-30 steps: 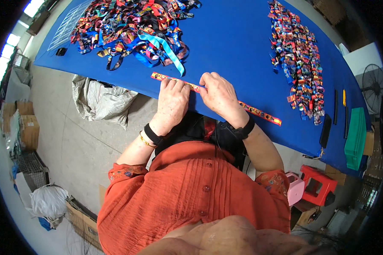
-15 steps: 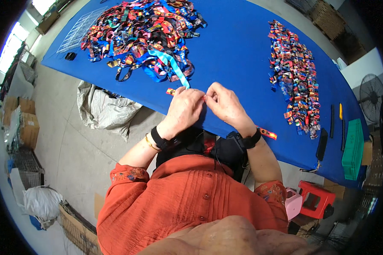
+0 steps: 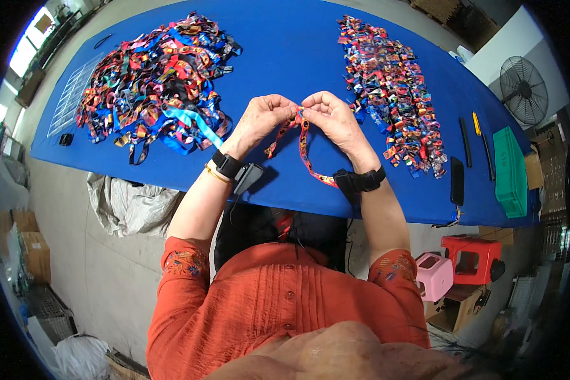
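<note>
Between my two hands I hold a patterned ribbon strap, red with yellow and dark figures, raised over the blue table. My left hand pinches it at a bunched or knotted spot, with one short end dangling below. The fingertips of my right hand pinch the same spot from the other side, and the longer end curves down toward my right wrist. Both hands are closed and their fingertips nearly meet. To the left lies a big tangled heap of colourful ribbon straps; a light blue strap sticks out of it.
Rows of small bunched ribbons lie on the right of the blue table. Beyond them are a black bar, a yellow-tipped cutter and a green crate. A white wire rack rests left. Red and pink stools stand below.
My hands have lifted the strap up and away from my body, so its loose ends now hang in view. The view has shifted, showing the table lower and further left.
</note>
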{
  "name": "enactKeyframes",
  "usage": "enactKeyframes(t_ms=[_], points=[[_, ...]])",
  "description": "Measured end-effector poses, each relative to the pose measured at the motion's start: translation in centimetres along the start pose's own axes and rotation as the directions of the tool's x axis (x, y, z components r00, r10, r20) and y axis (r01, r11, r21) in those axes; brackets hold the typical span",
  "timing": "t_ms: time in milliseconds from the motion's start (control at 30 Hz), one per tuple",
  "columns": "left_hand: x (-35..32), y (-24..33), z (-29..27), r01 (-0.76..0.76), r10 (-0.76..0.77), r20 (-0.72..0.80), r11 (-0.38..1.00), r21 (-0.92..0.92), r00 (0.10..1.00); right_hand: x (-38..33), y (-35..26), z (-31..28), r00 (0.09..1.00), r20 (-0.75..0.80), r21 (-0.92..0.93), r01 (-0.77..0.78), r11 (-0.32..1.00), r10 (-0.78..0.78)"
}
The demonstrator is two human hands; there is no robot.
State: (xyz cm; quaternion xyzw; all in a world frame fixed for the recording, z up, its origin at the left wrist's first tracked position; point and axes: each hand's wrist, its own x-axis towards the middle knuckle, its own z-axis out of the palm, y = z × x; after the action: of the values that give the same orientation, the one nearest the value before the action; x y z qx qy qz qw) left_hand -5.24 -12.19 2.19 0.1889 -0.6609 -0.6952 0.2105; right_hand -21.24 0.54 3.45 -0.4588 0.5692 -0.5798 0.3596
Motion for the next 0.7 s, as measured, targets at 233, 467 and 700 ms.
enactKeyframes(t_ms=[233,467,700], points=[[3.2,-0.6,0.1,0.029,-0.031,0.106,0.999,0.018,0.994,1.6,2.6,-1.9,0.997,-0.071,0.041,-0.006,0.999,0.009],[4.5,-1.8,-0.3,0.05,-0.04,0.096,0.994,-0.099,0.995,3.0,3.0,-2.5,0.997,-0.049,-0.067,-0.065,0.996,0.061],[4.1,-1.9,-0.1,0.068,-0.053,0.087,0.982,-0.178,0.995,3.5,4.1,-2.2,0.997,-0.068,-0.015,-0.044,0.999,0.043]])
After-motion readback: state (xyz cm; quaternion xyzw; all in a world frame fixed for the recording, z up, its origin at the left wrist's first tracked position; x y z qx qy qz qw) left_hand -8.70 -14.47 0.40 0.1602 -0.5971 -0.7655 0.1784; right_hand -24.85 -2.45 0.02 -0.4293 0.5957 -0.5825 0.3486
